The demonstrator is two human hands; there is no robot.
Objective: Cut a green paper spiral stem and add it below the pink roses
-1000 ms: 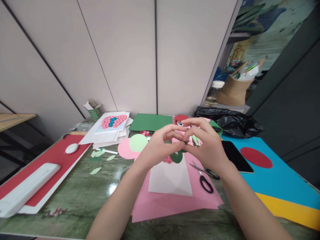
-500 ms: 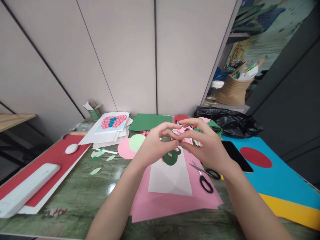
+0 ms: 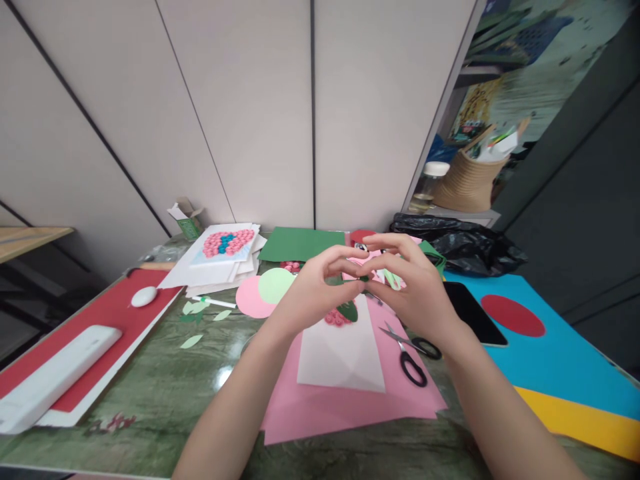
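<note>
My left hand and my right hand meet above the table, fingertips pinched together on a dark green paper strip that curls down between them. Below the hands a white sheet lies on a large pink sheet. A small pink paper rose rests at the white sheet's top edge, just under the green strip. Black-handled scissors lie on the pink sheet to the right of the white one, close under my right wrist.
A black phone lies on a blue sheet with a red oval, right. Pink and pale green paper circles, leaf cut-outs and a pen sit left of the hands. Behind: green paper, a heart card, black bag. Keyboard and mouse far left.
The green strip has been wound tighter: the loose coil hanging below my fingers half a second ago is smaller now. Both hands stay in the same spot, fingers shifting slightly.
</note>
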